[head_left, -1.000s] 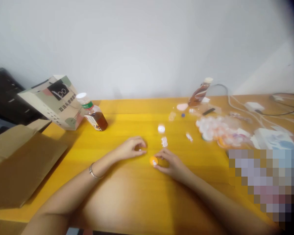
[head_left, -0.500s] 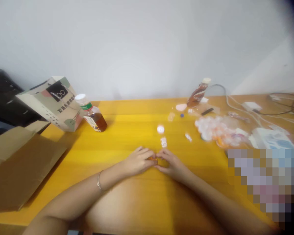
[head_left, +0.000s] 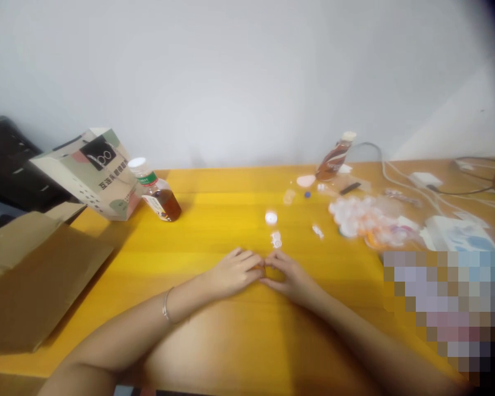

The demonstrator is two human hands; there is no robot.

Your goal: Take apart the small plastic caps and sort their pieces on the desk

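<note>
My left hand and my right hand meet fingertip to fingertip above the yellow table. Between them is a small orange piece, mostly covered by the fingers, so its kind cannot be made out. The left fingers curl over it, while the right thumb and fingers pinch at its right edge. Just beyond the hands lies a small white piece made of joined rings. Past that sits a round white disc, and a small white part rests to the right.
On the left stand an open cardboard box, a paper bag and a bottle of brown drink. Another drink bottle is at the back right, near a pile of pale and orange pieces, a white box and cables.
The view has shifted very slightly. Both hands stay together in the same place, and less of the orange piece shows between the fingers.
</note>
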